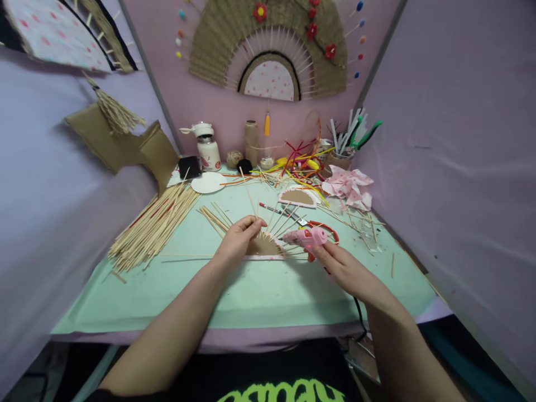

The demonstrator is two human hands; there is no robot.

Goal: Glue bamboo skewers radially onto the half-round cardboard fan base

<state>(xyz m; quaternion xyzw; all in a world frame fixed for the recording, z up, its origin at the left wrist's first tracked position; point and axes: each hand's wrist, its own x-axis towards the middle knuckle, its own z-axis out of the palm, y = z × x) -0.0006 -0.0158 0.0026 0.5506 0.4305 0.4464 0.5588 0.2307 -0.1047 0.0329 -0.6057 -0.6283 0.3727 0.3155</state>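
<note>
My left hand [243,237] is closed on a thin wooden stick [248,192] that points up and away from me. Its lower end meets a half-round piece of brown cardboard [266,247] with a pale pink edge, partly covered by the hand. Several other sticks fan out from the cardboard's curved side. In my right hand [339,265] is a pink glue gun [307,237], its nozzle aimed left over the sticks at the cardboard's right side. Orange-handled scissors [312,222] lie just behind the glue gun, partly hidden by it.
A large bundle of sticks [157,226] lies at left. Behind are a white bottle [208,152], a twine spool [251,142], coloured pipe cleaners [299,162] and a pot of glue sticks [341,159]. Crumpled pink fabric [349,187] sits at right. A black cord [360,318] crosses the table's front edge.
</note>
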